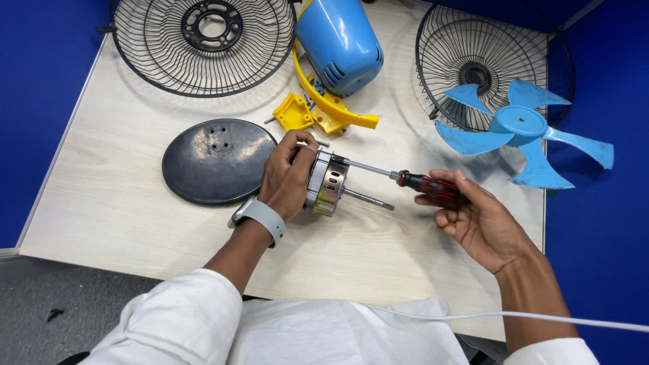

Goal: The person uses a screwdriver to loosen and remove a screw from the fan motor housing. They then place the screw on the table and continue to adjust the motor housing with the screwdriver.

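Metal fan motor [328, 182] lies on the pale wooden table [122, 196], beside the black round base [215, 161]. My left hand [287, 177] is wrapped tight around it. My right hand [476, 220] has its fingers closed on the red-black screwdriver [419, 184], whose tip touches the motor.

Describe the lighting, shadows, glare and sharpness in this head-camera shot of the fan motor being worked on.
Head view: even, bright overhead light; soft shadows lie under the left hand and the blue fan blade. Mild glare shows on the metal motor, the blue housing and the dark round base. The right hand and screwdriver are sharp, with no motion blur; the wire grilles bend slightly near the frame edges.
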